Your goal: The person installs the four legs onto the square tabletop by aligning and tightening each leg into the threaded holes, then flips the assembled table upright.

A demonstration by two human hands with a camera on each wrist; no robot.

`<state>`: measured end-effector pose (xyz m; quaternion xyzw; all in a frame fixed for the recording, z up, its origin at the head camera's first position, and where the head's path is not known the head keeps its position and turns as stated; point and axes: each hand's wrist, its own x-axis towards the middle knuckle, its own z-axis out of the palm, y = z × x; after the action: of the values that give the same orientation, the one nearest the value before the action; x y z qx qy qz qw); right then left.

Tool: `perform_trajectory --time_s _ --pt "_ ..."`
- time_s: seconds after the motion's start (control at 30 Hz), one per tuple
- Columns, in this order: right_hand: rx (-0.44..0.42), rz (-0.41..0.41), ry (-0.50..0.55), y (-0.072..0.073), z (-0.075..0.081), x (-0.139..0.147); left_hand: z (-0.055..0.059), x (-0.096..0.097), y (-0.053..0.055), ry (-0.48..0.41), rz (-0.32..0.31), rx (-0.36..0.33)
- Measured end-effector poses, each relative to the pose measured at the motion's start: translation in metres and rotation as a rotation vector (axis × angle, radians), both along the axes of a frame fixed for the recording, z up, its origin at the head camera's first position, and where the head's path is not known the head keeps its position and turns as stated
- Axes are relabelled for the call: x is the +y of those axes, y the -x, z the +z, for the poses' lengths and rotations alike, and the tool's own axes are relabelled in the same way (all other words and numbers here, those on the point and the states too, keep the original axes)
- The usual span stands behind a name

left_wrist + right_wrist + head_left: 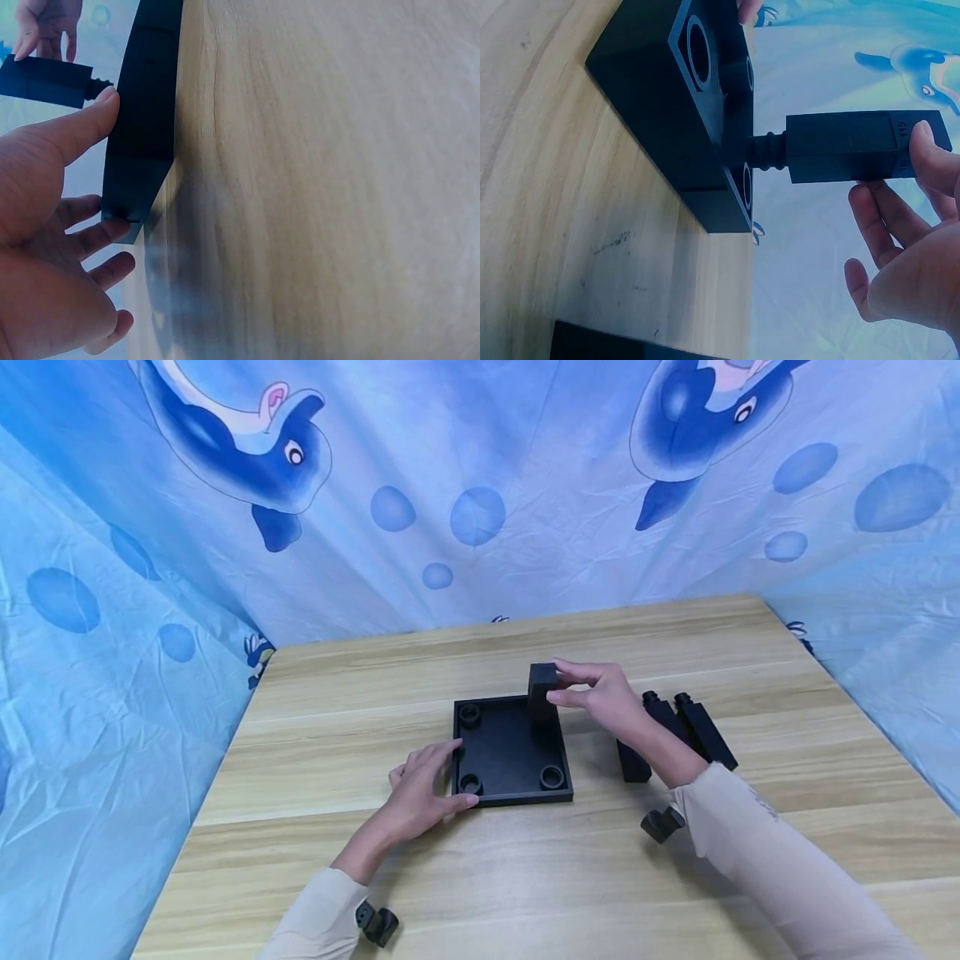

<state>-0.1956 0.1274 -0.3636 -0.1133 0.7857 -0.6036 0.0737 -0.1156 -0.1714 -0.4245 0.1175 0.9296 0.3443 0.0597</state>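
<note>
A square black tray-like panel (510, 760) with a raised rim and round corner sockets lies on the table. My left hand (420, 793) holds its near left corner, thumb at the front edge and fingers at the left side; the left wrist view shows the thumb (101, 112) on the rim. With thumb and fingertips, my right hand (600, 693) pinches the upper end of a black square leg (542, 693), upright at the panel's far right corner. In the right wrist view the leg's threaded end (768, 150) points at a corner socket (746, 184), its tip partly hidden behind the rim.
Two more black legs (705, 731) with threaded ends lie side by side to the right, partly behind the right forearm. The wooden table (337, 718) ends at a blue curtain (427, 443) with dolphins at the back and sides. A black wrist camera (662, 823) hangs below the right sleeve.
</note>
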Motion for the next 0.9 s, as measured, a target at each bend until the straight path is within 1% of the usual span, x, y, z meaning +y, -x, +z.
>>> perform_trajectory --time_s 0.3,0.53,0.73,0.9 --pt "-0.003 0.013 -0.011 0.006 -0.001 -0.009 0.000 0.000 0.001 0.005 -0.005 -0.001" --pt "-0.049 0.016 0.011 0.014 -0.006 -0.017 -0.001 0.000 0.001 0.005 -0.004 -0.006" --pt "-0.038 0.034 0.024 0.017 -0.004 -0.029 0.000 0.001 0.002 0.014 0.008 -0.029" --pt "-0.027 0.052 0.027 0.019 -0.001 -0.039 0.001 0.001 0.001 0.013 0.011 -0.026"
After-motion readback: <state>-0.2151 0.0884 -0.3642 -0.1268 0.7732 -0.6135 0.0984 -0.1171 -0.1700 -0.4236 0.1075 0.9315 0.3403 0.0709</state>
